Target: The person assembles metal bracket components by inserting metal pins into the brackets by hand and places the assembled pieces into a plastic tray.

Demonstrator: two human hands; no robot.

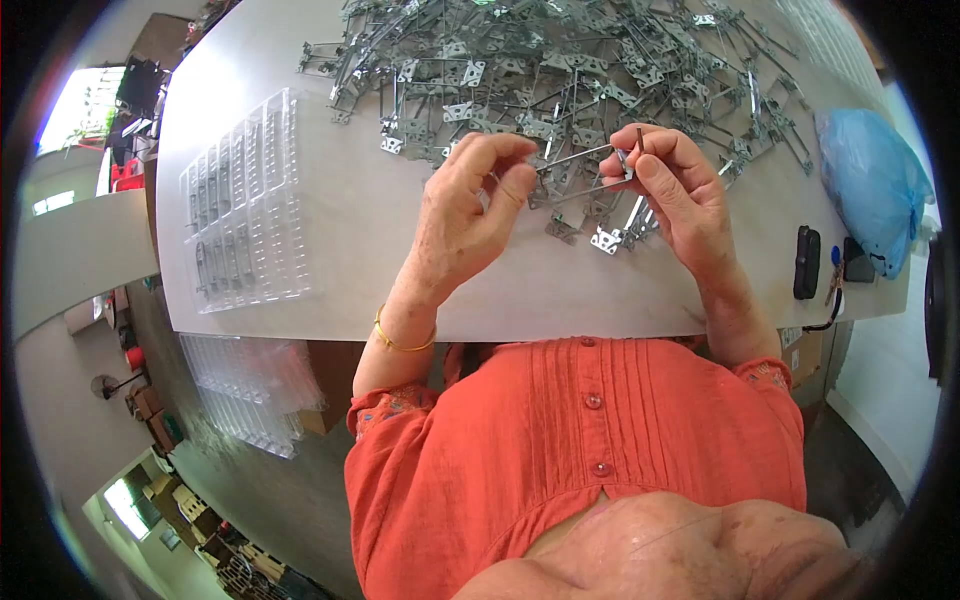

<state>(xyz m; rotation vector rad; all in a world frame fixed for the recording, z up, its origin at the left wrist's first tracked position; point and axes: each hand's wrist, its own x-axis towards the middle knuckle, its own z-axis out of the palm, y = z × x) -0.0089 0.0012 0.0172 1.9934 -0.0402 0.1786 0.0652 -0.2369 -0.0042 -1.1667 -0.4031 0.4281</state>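
My right hand [688, 200] pinches a metal bracket with two thin rods [578, 158] between thumb and fingers, the rods pointing left. A short dark pin-like piece [641, 140] stands up between the same fingers. My left hand [465, 215] is half curled near the rods' far ends. Its thumb and forefinger are apart, and nothing shows between them. Behind both hands spreads a large tangled pile of similar metal parts [470, 75]. A few brackets [606, 240] lie at the near edge of the pile, below the held piece.
A clear plastic tray [290, 200] with rows of metal parts lies on the left of the white table [400, 318]. At right are a blue plastic bag [868, 180], a black case [807, 262] and keys [835, 275]. More clear trays [245, 390] are stacked below the table's left front edge.
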